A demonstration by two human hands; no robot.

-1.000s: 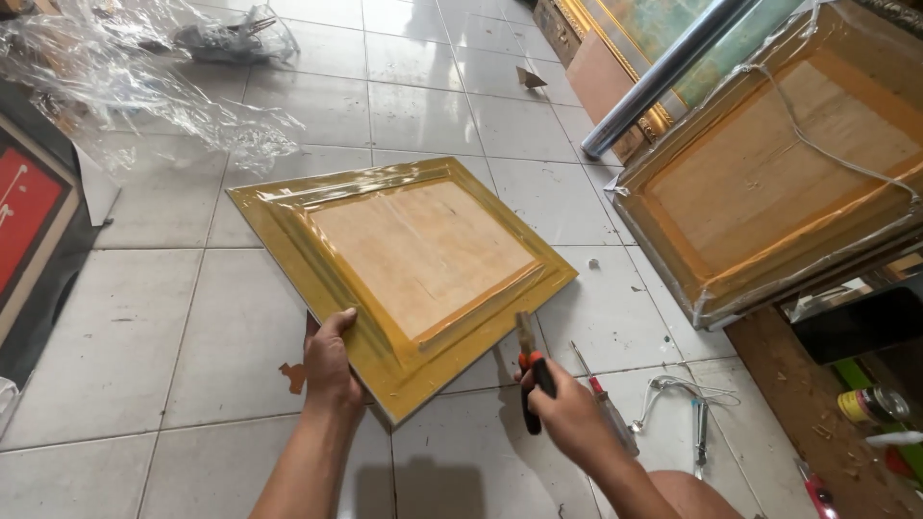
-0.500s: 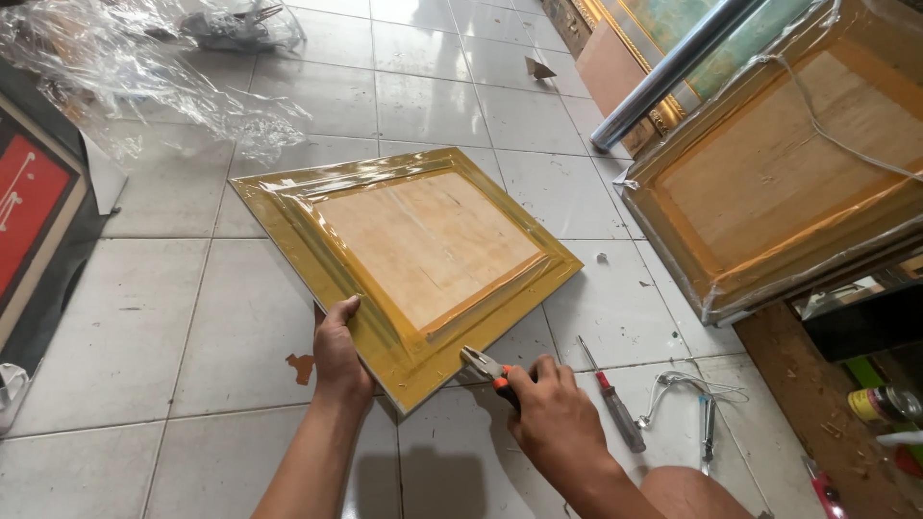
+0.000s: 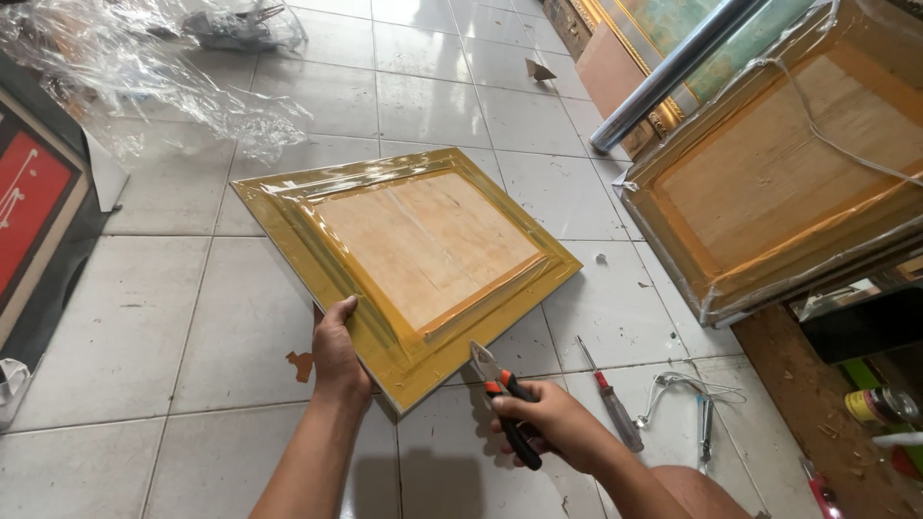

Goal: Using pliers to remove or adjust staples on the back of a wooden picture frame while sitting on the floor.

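Note:
A gold picture frame (image 3: 288,207) with a wooden back panel lies face down on the white tiled floor, wrapped in clear film. My left hand (image 3: 336,346) grips its near left edge. My right hand (image 3: 548,423) holds pliers (image 3: 500,389) with orange and black handles. The pliers' jaws point at the frame's near corner, close to its edge.
A red-handled screwdriver (image 3: 612,406) and a loop of wire (image 3: 687,389) lie on the tiles at the right. A larger film-wrapped frame (image 3: 769,183) leans at the right with a roll (image 3: 673,72) of film behind it. Crumpled plastic (image 3: 125,86) sits at the far left beside a red and black frame (image 3: 29,207).
My right hand has turned the pliers from upright to pointing at the frame's near corner and drawn back a little. My left hand has kept its hold on the frame edge.

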